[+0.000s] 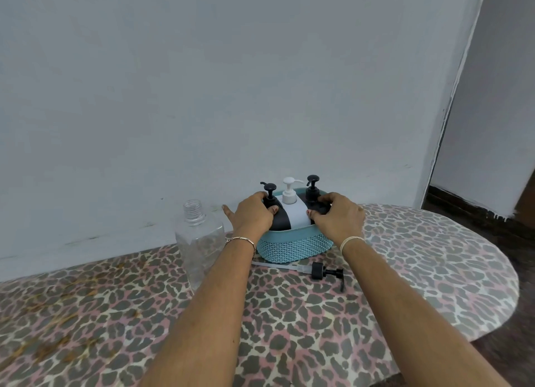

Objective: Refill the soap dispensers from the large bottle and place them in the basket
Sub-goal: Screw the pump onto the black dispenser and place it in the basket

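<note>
Leopard-print worktop [405, 271] against a pale wall carries a teal basket [292, 246] with three dispensers [292, 210] between both hands. Left hand [253, 216] and right hand [338, 217] reach forward, arms extended, fingers curled over its rim. Clear bottle [199, 242] stands uncapped, just left of the left wrist.

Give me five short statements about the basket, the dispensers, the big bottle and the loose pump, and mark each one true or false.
1. Three dispensers stand in the teal basket. True.
2. The middle dispenser, the white dispenser, has a black one on each side. True.
3. The large clear bottle has its cap screwed on. False: its threaded neck is open, with no cap.
4. The loose black pump lies inside the basket. False: it lies on the tablecloth in front of the basket.
5. The left hand and right hand are both at the basket's ends. True.
</note>
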A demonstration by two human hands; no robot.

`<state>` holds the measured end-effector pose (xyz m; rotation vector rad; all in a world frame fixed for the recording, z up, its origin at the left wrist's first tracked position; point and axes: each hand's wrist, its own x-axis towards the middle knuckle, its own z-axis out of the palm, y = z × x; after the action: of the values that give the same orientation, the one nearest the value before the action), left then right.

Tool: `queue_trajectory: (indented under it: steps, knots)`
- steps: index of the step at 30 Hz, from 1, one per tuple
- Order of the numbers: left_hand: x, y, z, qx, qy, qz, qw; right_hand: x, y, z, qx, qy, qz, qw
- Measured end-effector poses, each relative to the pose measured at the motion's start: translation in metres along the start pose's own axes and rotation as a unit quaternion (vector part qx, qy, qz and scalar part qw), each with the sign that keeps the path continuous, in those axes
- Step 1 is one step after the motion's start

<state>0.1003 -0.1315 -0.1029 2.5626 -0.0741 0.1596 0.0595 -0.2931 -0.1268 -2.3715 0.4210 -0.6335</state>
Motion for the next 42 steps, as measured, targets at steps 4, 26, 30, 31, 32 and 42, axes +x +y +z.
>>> queue_trajectory:
  steps: [4, 26, 30, 31, 32, 42]
  knots:
    - [0.005, -0.001, 0.000, 0.011, -0.014, 0.012, 1.000, 0.003, -0.001, 0.000, -0.022, -0.024, -0.003, 0.999]
    - [0.009, -0.023, 0.015, -0.053, -0.048, 0.049, 0.996, -0.001, 0.002, 0.006, -0.019, -0.004, 0.015, 1.000]
    - [0.016, -0.023, 0.016, -0.054, -0.058, 0.051, 0.996, -0.002, 0.000, 0.005, -0.026, -0.008, 0.016, 1.000]
    - [0.016, -0.022, 0.017, -0.055, -0.058, 0.050, 0.996, -0.003, 0.000, 0.005, -0.031, -0.009, 0.017, 0.999]
    - [0.017, -0.022, 0.018, -0.056, -0.058, 0.050, 0.995, -0.003, -0.001, 0.005, -0.034, -0.010, 0.017, 0.999]
    - [0.022, -0.023, 0.026, -0.083, -0.053, 0.028, 0.995, -0.004, -0.003, 0.005, -0.027, -0.014, 0.031, 0.999]
